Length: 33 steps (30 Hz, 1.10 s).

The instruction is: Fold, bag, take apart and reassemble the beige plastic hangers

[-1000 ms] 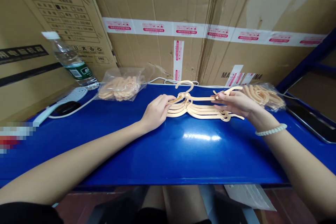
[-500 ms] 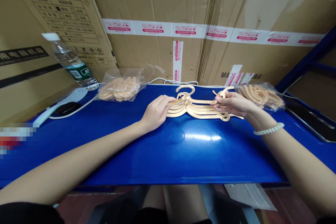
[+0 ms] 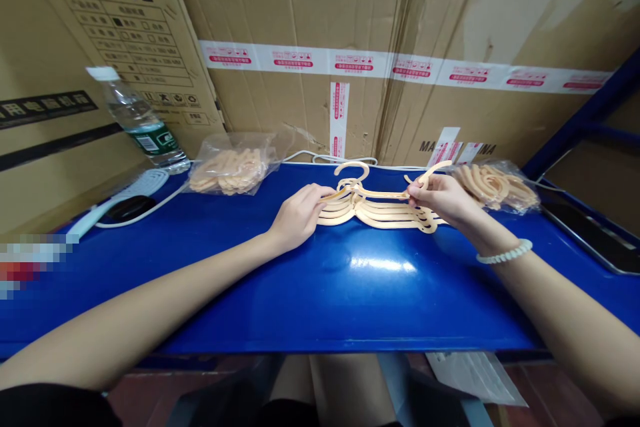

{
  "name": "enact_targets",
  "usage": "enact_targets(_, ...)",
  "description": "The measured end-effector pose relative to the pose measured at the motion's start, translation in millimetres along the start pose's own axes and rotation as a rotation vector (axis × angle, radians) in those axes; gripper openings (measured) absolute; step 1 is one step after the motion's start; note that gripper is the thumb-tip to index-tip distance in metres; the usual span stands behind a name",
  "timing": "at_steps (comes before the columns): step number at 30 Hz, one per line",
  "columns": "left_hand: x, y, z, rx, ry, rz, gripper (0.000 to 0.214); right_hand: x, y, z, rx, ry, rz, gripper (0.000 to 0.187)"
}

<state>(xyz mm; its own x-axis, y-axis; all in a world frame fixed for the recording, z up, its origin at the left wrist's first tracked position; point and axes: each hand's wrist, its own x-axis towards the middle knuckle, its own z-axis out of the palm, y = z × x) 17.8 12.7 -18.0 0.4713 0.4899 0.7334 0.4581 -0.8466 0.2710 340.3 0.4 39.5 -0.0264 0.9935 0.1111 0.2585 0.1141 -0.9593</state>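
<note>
A small stack of cream plastic hangers [image 3: 376,208] lies on the blue table [image 3: 310,293], hooks pointing away from me. My left hand [image 3: 299,213] pinches the left end of the top hanger. At the right end, my right hand [image 3: 440,200] is closed on the same hanger, with a separate cream hook piece sticking up from its fingers. A white bead bracelet [image 3: 504,253] circles my right wrist.
A clear bag of cream parts [image 3: 231,164] lies at the back left and another bag [image 3: 495,185] at the back right. A water bottle [image 3: 139,121], a white power strip [image 3: 120,199] and cardboard boxes [image 3: 350,27] line the back. A dark tray [image 3: 590,233] sits far right.
Both hands stayed on the hanger stack and shifted slightly. My right hand drew in a little to the left, and the top hanger sank closer to the stack.
</note>
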Motion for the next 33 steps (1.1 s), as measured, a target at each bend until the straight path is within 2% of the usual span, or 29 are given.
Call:
enact_targets(7,0.7,0.6,0.6,-0.084,0.014,-0.051,0.029,-4.0,-6.7,5.5,0.001,0.073,-0.124,0.043)
enact_targets(14,4.3,0.6,-1.0,-0.076,0.064,-0.114,0.022,-3.7,-7.0,3.7,0.079,0.005,-0.274,0.039)
enact_targets(19,10.9,-4.4,-14.4,-0.020,0.093,-0.075,0.009,-1.2,-18.4,-15.7,0.214,0.054,-0.239,0.032)
enact_targets(22,16.8,-8.3,-29.0,0.006,0.014,0.052,0.009,0.4,-26.9,-34.8,0.273,0.074,-0.235,0.027)
enact_targets(25,22.0,-11.6,-43.3,0.012,-0.095,0.127,0.012,-0.2,-30.7,-55.2,0.229,0.091,-0.248,0.027)
enact_targets(28,25.4,-12.8,-53.7,0.041,-0.233,0.167,0.013,-4.8,-34.0,-73.8,0.053,-0.009,-0.189,0.029)
enact_targets(33,25.8,-7.2,-58.3,0.120,-0.486,0.223,0.010,-9.5,-43.2,-91.4,-0.537,-0.405,-0.094,0.033)
